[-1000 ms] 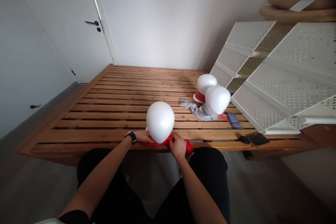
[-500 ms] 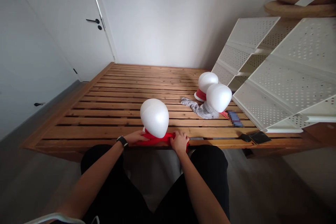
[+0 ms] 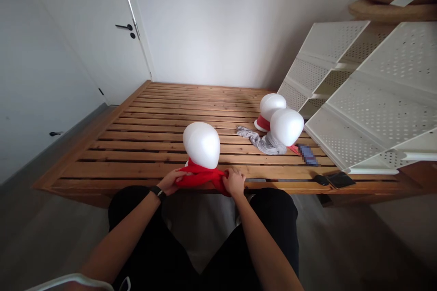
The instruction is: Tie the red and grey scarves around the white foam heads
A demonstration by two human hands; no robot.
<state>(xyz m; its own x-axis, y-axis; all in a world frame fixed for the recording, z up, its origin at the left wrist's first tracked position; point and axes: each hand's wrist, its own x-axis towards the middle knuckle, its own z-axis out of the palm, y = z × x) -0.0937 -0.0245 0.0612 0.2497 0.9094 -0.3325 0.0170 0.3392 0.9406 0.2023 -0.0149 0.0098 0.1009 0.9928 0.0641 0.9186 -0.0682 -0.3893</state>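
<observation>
we saw the left hand (image 3: 171,182) pinching the left part of the red cloth (image 3: 196,179), the right hand (image 3: 235,182) closed on its right part; its fingertips were partly hidden, exact grip we couldn't tell. the cloth lay across the front of the near head form's (image 3: 202,144) neck, by the near edge of the slatted wooden platform (image 3: 112,163). we judged the two-sided hold was for stretching the cloth out. neither hand held the form, so we figured its base carried it. the gray cloth (image 3: 271,146) and two other head forms (image 3: 287,127) sat well apart, right, probably for elbow room.
</observation>
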